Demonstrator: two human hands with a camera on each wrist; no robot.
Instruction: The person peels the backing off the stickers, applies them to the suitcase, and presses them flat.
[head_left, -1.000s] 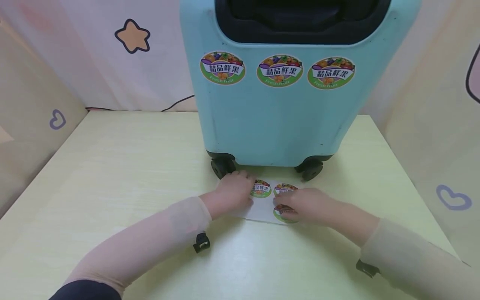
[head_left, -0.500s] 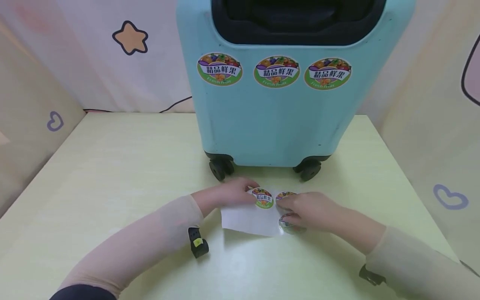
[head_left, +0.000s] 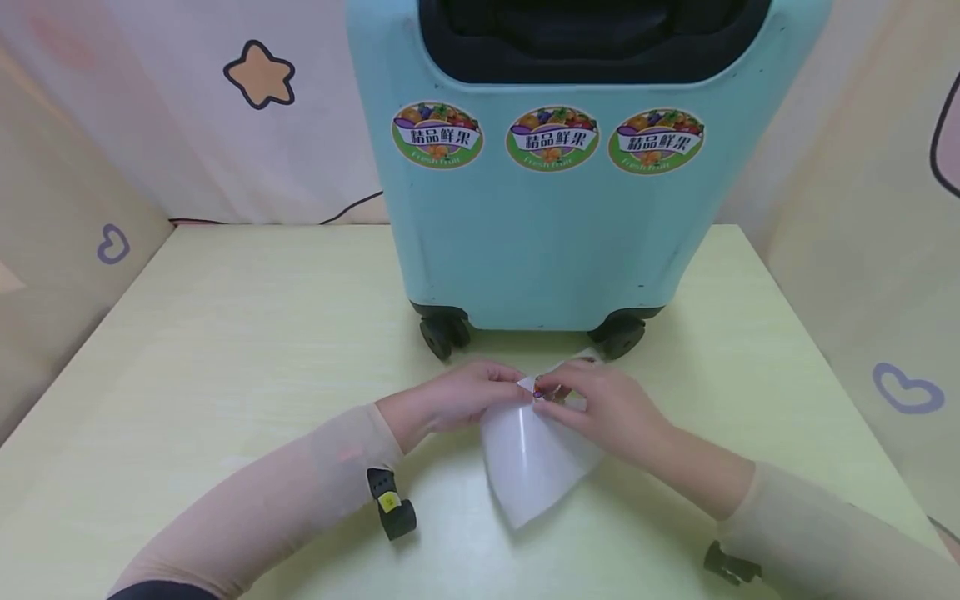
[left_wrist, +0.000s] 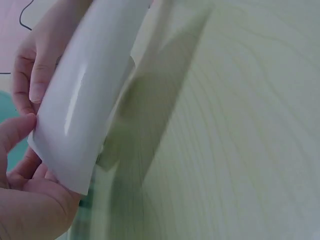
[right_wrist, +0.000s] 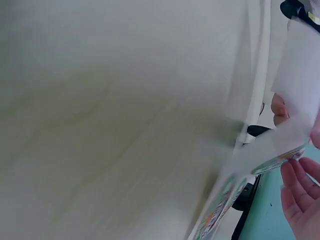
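Observation:
A white sticker sheet (head_left: 525,467) is bent up over the table, its glossy blank side facing the head camera. My left hand (head_left: 465,396) pinches its edge, the thumb lying on the white side in the left wrist view. Just opposite, my right hand (head_left: 618,408) has thumb and forefinger at the edge of an oval fruit sticker (head_left: 537,389), pinching it at the fold of the sheet. In the right wrist view this sticker (right_wrist: 277,161) stands out partly from the sheet, while other stickers (right_wrist: 220,207) lie flat on it.
A light blue suitcase (head_left: 540,250) with black wheels stands upright on the table (head_left: 247,333) behind the hands. Three oval fruit stickers, one of them the middle sticker (head_left: 552,139), are in a row on its front. Patterned cloth walls (head_left: 97,108) surround the table.
The sheet has come nearer and been bent, turning its printed side away from the head camera. The right hand has moved from the right-hand stickers to the one beside the left hand.

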